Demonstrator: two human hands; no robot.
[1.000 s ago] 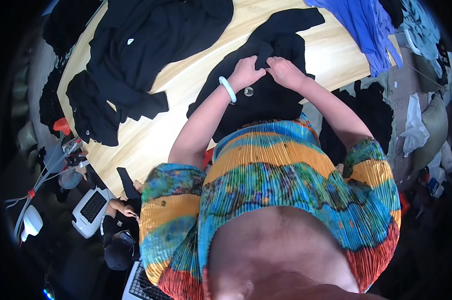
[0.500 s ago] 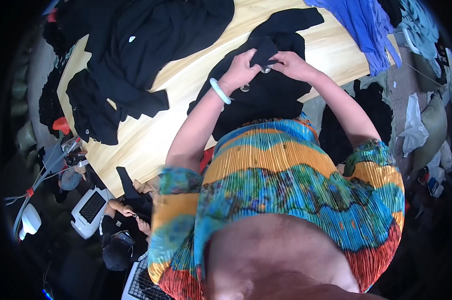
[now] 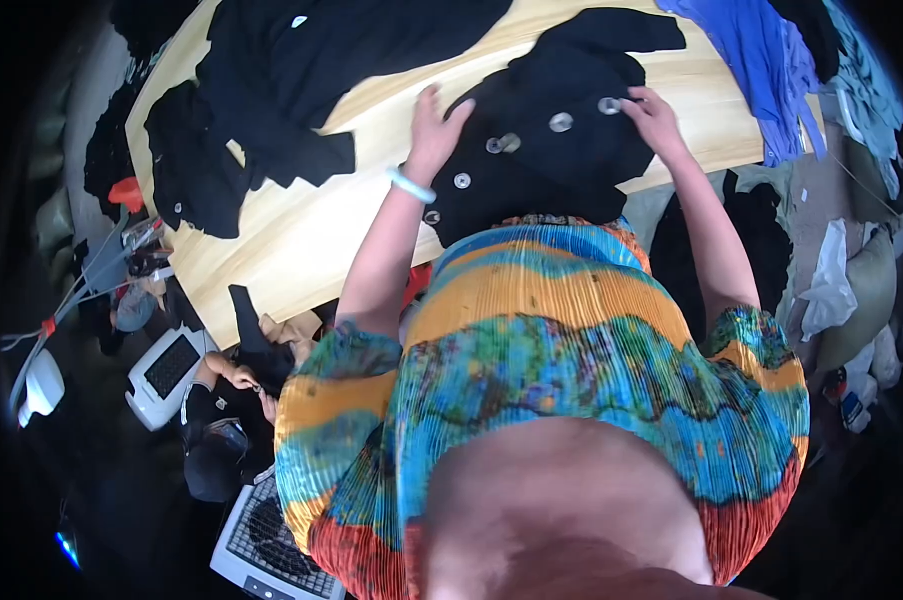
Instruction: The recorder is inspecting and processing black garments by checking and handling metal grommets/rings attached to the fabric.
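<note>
A black garment (image 3: 552,160) with several silver buttons lies spread on the near edge of a pale wooden table (image 3: 272,240). My left hand (image 3: 435,128), with a pale bangle on the wrist, rests flat with fingers apart on the garment's left edge. At the garment's right side, my right hand (image 3: 660,120) has its fingertips pinching the cloth beside a silver button (image 3: 609,105). My colourful pleated top fills the lower half of the view.
More black garments (image 3: 302,80) lie heaped on the table's left and far side. A blue cloth (image 3: 742,50) hangs at the far right. Another person (image 3: 222,410) crouches low at the left beside a white device (image 3: 162,375). Bags (image 3: 852,290) stand at the right.
My hands, held close together on the bunched garment, have moved apart. The left has opened flat, and the garment now lies spread with its buttons showing.
</note>
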